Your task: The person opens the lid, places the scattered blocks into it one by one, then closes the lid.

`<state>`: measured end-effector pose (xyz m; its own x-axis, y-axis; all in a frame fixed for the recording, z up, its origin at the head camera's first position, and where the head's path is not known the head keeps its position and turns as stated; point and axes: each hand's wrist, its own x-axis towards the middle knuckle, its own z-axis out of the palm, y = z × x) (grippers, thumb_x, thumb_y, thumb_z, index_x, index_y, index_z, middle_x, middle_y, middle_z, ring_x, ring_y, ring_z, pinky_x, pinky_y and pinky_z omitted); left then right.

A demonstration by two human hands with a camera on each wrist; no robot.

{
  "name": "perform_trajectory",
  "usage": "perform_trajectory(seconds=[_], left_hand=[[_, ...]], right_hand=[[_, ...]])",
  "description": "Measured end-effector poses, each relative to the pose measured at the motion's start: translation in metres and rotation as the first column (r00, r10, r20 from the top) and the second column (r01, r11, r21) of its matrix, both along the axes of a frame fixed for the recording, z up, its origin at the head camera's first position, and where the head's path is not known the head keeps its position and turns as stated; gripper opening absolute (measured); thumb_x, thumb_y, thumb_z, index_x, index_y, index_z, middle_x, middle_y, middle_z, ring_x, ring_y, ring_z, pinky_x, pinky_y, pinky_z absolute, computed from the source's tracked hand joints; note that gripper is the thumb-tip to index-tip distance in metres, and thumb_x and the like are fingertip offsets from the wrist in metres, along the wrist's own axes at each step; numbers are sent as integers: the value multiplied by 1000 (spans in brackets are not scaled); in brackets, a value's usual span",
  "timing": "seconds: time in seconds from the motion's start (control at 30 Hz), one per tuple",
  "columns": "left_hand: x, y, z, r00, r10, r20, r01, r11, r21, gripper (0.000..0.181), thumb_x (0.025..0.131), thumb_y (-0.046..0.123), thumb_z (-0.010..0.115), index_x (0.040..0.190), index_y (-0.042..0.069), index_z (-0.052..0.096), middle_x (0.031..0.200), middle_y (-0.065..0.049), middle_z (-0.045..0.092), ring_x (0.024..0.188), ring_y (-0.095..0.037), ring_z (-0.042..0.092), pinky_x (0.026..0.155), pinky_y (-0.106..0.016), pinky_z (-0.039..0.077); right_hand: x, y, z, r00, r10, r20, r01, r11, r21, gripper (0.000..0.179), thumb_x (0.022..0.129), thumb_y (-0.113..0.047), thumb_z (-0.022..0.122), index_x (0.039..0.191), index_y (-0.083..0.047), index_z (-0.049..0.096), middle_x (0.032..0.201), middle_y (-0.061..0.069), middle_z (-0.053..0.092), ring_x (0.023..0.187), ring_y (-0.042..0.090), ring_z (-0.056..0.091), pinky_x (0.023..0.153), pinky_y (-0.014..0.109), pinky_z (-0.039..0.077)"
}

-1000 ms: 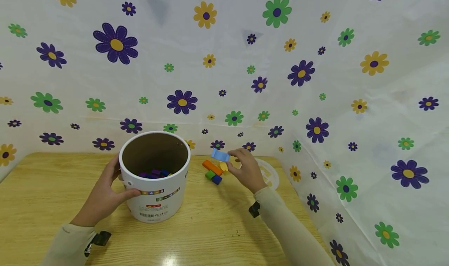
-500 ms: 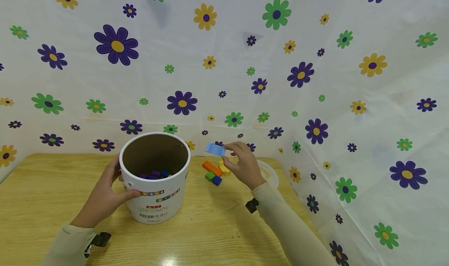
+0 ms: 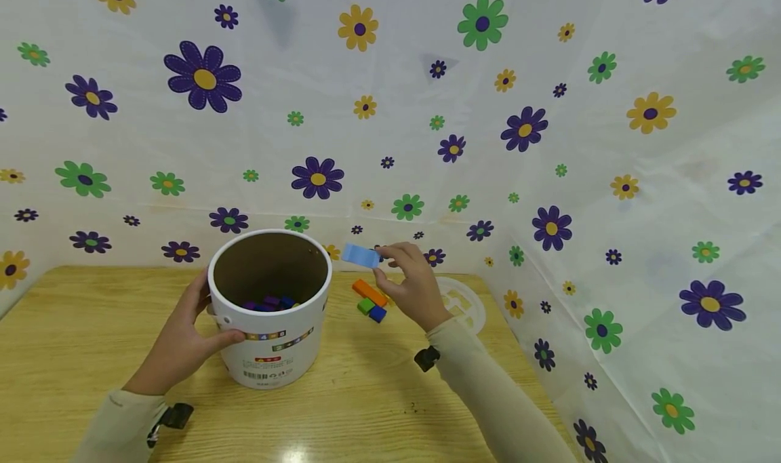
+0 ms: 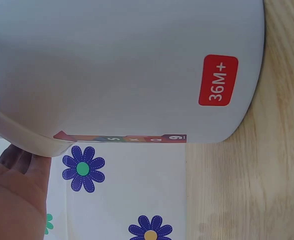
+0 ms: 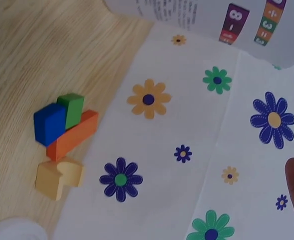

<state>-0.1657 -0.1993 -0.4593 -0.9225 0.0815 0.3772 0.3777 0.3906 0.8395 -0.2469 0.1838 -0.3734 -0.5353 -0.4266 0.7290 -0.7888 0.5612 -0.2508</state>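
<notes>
My left hand (image 3: 173,348) holds the side of a white bucket (image 3: 277,358), its thumb on the front wall below the rim. In the left wrist view, a pale strap-like handle (image 4: 29,139) crosses near that hand's fingers. Between thumb and fingers, my right hand (image 3: 416,292) pinches a light blue block (image 3: 361,255) in the air, just right of the bucket's rim. Only an edge of this block shows in the right wrist view. Several purple and blue blocks (image 3: 271,302) lie inside the bucket; its near wall hides the rest of the inside.
On the wooden table (image 3: 360,409), an orange block (image 3: 369,292), a green block (image 3: 365,306) and a blue block (image 3: 377,314) lie together. Beside them is a yellow notched block (image 5: 49,180). A whitish lid (image 3: 477,307) lies behind my right wrist. Flowered sheeting rises behind and to the right.
My right hand has carried the light blue block left and slightly up, from above the loose blocks towards the bucket. The left hand and bucket stay in place.
</notes>
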Motion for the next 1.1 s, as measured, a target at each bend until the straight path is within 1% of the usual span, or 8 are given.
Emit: perform_trajectory(seconds=[0.17,0.3,0.47,0.57,0.77,0.9,1.0,1.1], left_hand=[[-1,-1,0,1000,4,2,-4,1000,2,118,81,19,91,165,42,13,168,-7,26,147,-46,32,113,-76,31],[-1,-2,-1,1000,2,3,-2,1000,3,117,81,19,91,165,43,12,168,-6,27,147,-46,32,112,-77,31],[-2,-2,-3,1000,-2,1,2,1000,8,117,81,18,91,164,44,13,167,-5,27,147,-45,32,113,-76,31],[-2,-2,-3,1000,-5,-1,6,1000,12,117,81,18,91,164,44,13,167,-5,27,147,-45,32,112,-77,31],[-3,-3,-3,1000,-9,-4,9,1000,14,117,81,16,91,164,44,13,167,-5,27,147,-45,32,113,-76,31],[-3,-2,-3,1000,-9,-5,9,1000,13,118,81,16,91,164,43,12,167,-5,27,147,-45,32,113,-76,31],[-3,-2,-3,1000,-9,-5,9,1000,13,118,81,16,91,164,43,12,168,-5,26,147,-45,32,112,-77,31],[-3,-1,-2,1000,-9,-1,9,1000,15,118,81,17,91,164,43,12,168,-5,26,147,-45,32,112,-77,31]], right_hand=[[4,-11,1,998,43,-37,-44,999,-25,34,90,-6,78,123,-4,71,116,10,65,102,27,63,87,36,63],[6,-21,3,995,73,-69,-75,997,-29,36,89,-6,79,124,-4,70,117,11,65,97,28,64,87,33,61],[9,-35,6,991,111,-68,-113,993,-26,36,89,-6,78,125,-4,70,118,10,65,106,24,63,90,28,61],[10,-44,9,990,127,-64,-127,992,-4,35,90,-8,77,125,-4,70,119,10,65,112,22,62,92,25,60],[14,-60,14,987,150,-51,-148,988,41,34,90,-12,78,122,-4,71,118,9,67,112,21,61,96,23,57],[15,-68,16,987,158,-10,-156,984,85,33,91,-14,78,122,-5,71,118,7,67,112,20,61,100,25,55],[16,-72,18,985,162,56,-168,979,117,32,92,-15,77,123,-6,71,118,6,67,113,20,61,100,26,55],[16,-74,20,977,168,129,-184,975,125,32,93,-15,77,123,-7,72,118,6,68,113,20,62,100,28,56]])
